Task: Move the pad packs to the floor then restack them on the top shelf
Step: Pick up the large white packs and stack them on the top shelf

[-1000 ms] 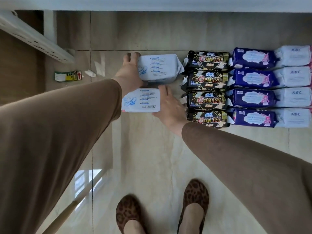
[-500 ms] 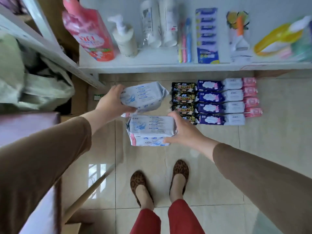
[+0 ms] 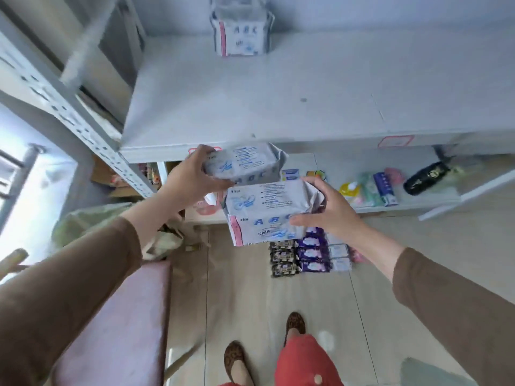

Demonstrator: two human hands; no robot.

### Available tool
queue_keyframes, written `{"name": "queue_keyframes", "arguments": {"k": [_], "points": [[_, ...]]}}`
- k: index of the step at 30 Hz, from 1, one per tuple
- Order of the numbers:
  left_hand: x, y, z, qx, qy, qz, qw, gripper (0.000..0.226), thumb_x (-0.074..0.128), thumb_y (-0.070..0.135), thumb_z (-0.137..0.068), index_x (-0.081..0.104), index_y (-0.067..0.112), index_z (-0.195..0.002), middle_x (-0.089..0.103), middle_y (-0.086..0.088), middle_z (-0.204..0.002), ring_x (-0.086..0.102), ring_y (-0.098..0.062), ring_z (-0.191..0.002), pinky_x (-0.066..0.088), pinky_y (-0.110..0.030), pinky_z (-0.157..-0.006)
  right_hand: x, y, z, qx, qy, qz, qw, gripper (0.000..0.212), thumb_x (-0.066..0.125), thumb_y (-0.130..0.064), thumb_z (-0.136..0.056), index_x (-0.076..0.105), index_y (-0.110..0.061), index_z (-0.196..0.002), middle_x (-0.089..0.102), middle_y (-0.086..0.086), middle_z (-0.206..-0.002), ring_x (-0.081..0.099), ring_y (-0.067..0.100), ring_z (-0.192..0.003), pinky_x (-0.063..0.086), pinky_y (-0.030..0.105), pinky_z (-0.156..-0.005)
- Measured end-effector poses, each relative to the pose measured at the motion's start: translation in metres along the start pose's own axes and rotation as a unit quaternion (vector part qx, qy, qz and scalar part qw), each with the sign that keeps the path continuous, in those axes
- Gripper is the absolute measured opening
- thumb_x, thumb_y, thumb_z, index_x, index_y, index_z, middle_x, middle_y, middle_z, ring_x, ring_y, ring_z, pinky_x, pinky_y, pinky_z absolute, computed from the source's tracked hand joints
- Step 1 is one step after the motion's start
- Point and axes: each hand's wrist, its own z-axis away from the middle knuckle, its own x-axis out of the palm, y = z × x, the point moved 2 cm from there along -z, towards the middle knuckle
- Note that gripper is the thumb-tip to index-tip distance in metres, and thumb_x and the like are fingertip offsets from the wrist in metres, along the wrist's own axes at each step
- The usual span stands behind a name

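My left hand (image 3: 192, 176) grips a white ABC pad pack (image 3: 245, 164) just below the front edge of the top shelf (image 3: 278, 107). A second white ABC pad pack (image 3: 264, 210), lower and closer to me, is held by my right hand (image 3: 331, 210) at its right end. At the back of the top shelf stands a small stack of white ABC packs (image 3: 241, 32). Rows of black packs (image 3: 282, 257), purple packs (image 3: 313, 252) and white packs (image 3: 338, 257) lie on the floor below.
A lower shelf (image 3: 404, 201) carries bottles and toiletries. A perforated grey upright (image 3: 78, 118) runs down the left. A pink-topped stool (image 3: 117, 324) is at my lower left, with a green bag (image 3: 92, 221) behind it. My feet (image 3: 295, 323) stand on the tile floor.
I have stood up from the floor, and both hands have lifted their white packs from floor level to just under the top shelf's front edge. The view has tilted up onto the top shelf.
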Motion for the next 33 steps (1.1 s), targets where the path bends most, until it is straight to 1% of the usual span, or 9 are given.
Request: {"name": "queue_keyframes", "arguments": {"k": [4, 6, 8, 11, 13, 17, 24, 28, 33], "points": [[-0.040, 0.047, -0.033, 0.027, 0.037, -0.004, 0.999, 0.082, 0.076, 0.071, -0.048, 0.041, 0.045, -0.117, 0.063, 0.018, -0.096, 0.063, -0.004, -0.076, 0.048, -0.027, -0.058, -0.034, -0.031, -0.021, -0.026, -0.002, -0.056, 0.998, 0.072, 0.087, -0.008, -0.073, 0.054, -0.026, -0.134, 0.071, -0.004, -0.118, 0.069, 0.017, -0.106, 0.056, 0.026, -0.082], [-0.051, 0.061, -0.059, 0.022, 0.046, 0.015, 0.999, 0.085, 0.080, 0.067, -0.046, 0.042, 0.043, -0.119, 0.066, 0.013, -0.100, 0.066, -0.012, -0.082, 0.054, -0.035, -0.070, -0.054, -0.039, -0.040, -0.030, -0.013, -0.066, 0.997, 0.068, 0.084, -0.006, -0.076, 0.055, -0.023, -0.134, 0.071, 0.004, -0.121, 0.067, 0.026, -0.112, 0.057, 0.034, -0.088], [-0.061, 0.071, -0.090, 0.019, 0.046, 0.038, 0.998, 0.086, 0.086, 0.056, -0.050, 0.043, 0.038, -0.122, 0.069, 0.006, -0.106, 0.068, -0.017, -0.088, 0.056, -0.040, -0.079, -0.074, -0.044, -0.062, -0.036, -0.019, -0.077, 0.996, 0.063, 0.084, -0.006, -0.075, 0.058, -0.024, -0.130, 0.070, 0.005, -0.119, 0.067, 0.026, -0.111, 0.058, 0.033, -0.085], [-0.075, 0.084, -0.138, 0.014, 0.059, 0.035, 0.998, 0.081, 0.090, 0.042, -0.061, 0.042, 0.034, -0.125, 0.068, 0.006, -0.109, 0.066, -0.007, -0.081, 0.050, -0.023, -0.062, -0.102, -0.052, -0.099, -0.045, -0.017, -0.081, 0.996, 0.060, 0.086, -0.009, -0.074, 0.060, -0.028, -0.125, 0.070, 0.003, -0.115, 0.067, 0.024, -0.106, 0.059, 0.032, -0.079], [-0.082, 0.087, -0.168, 0.008, 0.073, 0.033, 0.997, 0.082, 0.091, 0.036, -0.062, 0.043, 0.031, -0.127, 0.066, 0.006, -0.111, 0.064, -0.004, -0.081, 0.044, -0.017, -0.059, -0.114, -0.057, -0.125, -0.048, -0.019, -0.074, 0.996, 0.061, 0.086, -0.010, -0.074, 0.059, -0.028, -0.125, 0.070, 0.002, -0.114, 0.067, 0.026, -0.106, 0.061, 0.039, -0.082], [-0.093, 0.083, -0.224, 0.004, 0.091, -0.012, 0.996, 0.083, 0.092, 0.031, -0.061, 0.048, 0.022, -0.131, 0.050, -0.001, -0.116, 0.058, -0.019, -0.095, 0.049, -0.028, -0.081, -0.125, -0.067, -0.178, -0.041, -0.043, -0.080, 0.995, 0.061, 0.083, -0.003, -0.076, 0.056, -0.020, -0.128, 0.072, 0.000, -0.112, 0.071, 0.017, -0.101, 0.059, 0.046, -0.079], [-0.099, 0.071, -0.319, 0.016, 0.056, -0.008, 0.998, 0.081, 0.094, 0.034, -0.057, 0.047, 0.028, -0.123, 0.060, 0.006, -0.109, 0.062, -0.016, -0.097, 0.053, -0.033, -0.082, -0.110, -0.073, -0.252, -0.015, -0.031, -0.099, 0.995, 0.060, 0.081, 0.002, -0.077, 0.052, -0.010, -0.129, 0.066, 0.018, -0.119, 0.069, 0.018, -0.097, 0.052, 0.064, -0.081], [-0.104, 0.062, -0.361, 0.024, 0.032, 0.024, 0.999, 0.078, 0.094, 0.029, -0.058, 0.043, 0.026, -0.117, 0.061, 0.018, -0.098, 0.060, -0.001, -0.089, 0.046, -0.019, -0.065, -0.099, -0.073, -0.285, -0.004, -0.019, -0.110, 0.994, 0.060, 0.078, 0.005, -0.078, 0.050, -0.006, -0.129, 0.065, 0.020, -0.122, 0.068, 0.026, -0.105, 0.052, 0.062, -0.086], [-0.105, 0.049, -0.396, 0.032, 0.001, 0.058, 0.998, 0.074, 0.090, 0.014, -0.065, 0.044, 0.021, -0.123, 0.066, 0.005, -0.116, 0.064, -0.014, -0.104, 0.052, -0.021, -0.077, -0.090, -0.074, -0.310, 0.005, -0.010, -0.113, 0.994, 0.063, 0.078, 0.006, -0.078, 0.050, -0.009, -0.133, 0.067, 0.013, -0.123, 0.069, 0.018, -0.106, 0.060, 0.041, -0.082]]}}
